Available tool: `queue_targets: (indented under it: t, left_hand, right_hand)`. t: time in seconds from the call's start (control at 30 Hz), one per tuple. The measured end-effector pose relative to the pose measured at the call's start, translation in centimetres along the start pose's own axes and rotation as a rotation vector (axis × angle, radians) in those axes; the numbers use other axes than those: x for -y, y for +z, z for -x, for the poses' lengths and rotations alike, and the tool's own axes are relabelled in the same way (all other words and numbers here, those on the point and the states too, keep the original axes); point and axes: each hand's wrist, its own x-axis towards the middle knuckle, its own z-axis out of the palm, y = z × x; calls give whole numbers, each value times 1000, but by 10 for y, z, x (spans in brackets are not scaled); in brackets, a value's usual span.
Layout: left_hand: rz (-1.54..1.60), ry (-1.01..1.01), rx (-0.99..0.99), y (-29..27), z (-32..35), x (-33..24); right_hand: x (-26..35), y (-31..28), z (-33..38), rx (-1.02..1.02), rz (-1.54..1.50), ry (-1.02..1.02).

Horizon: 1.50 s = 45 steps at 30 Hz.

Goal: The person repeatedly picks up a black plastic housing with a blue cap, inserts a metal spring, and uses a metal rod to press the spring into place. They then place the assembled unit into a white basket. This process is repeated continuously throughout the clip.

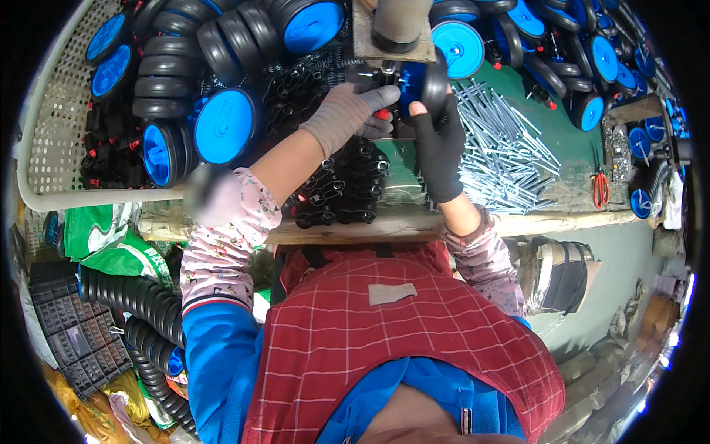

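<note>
Over the green counter (575, 159), the blue-hubbed wheel (425, 85) stands on edge by the machine head (390, 49), facing left, my right hand (441, 144) clamped on its right side, my left hand (351, 107) just beside it, grip unclear.

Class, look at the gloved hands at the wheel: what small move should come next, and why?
Probably steady the wheel with the right hand while the left hand adjusts beside its blue hub. The wheel stands on edge beneath the metal plate, the right hand holding its black tyre and the left fingertips close to the blue.
</note>
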Motion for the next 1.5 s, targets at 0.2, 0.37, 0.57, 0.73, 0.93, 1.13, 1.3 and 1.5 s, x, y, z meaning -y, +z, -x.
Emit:
queue_targets:
  t: [0.2,0.37,0.57,0.73,0.93,1.13,1.3,1.5]
  left_hand:
    - [-629,407,-156,-20,70,-13]
    - [-1386,637,-766,-122,114,-29]
    - [-1290,52,-245,-210,82,-63]
    - [-1291,-20,-152,-207,92,-77]
    - [-759,234,-281,-142,147,-80]
    - [-249,341,-312,-60,142,-11]
    - [1,269,-155,-18,108,3]
    - [227,202,-8,-9,100,13]
  right_hand:
    - [0,-1,-14,50,296,-245]
    - [-20,-69,-87,446,602,-166]
    - [-42,-204,-245,258,108,-312]
    - [-38,-109,-161,615,209,-133]
    - [-109,-96,-122,526,830,-748]
    - [13,-69,-56,615,212,-367]
    - [66,-44,-21,610,536,-619]
    - [85,-22,-32,757,559,-884]
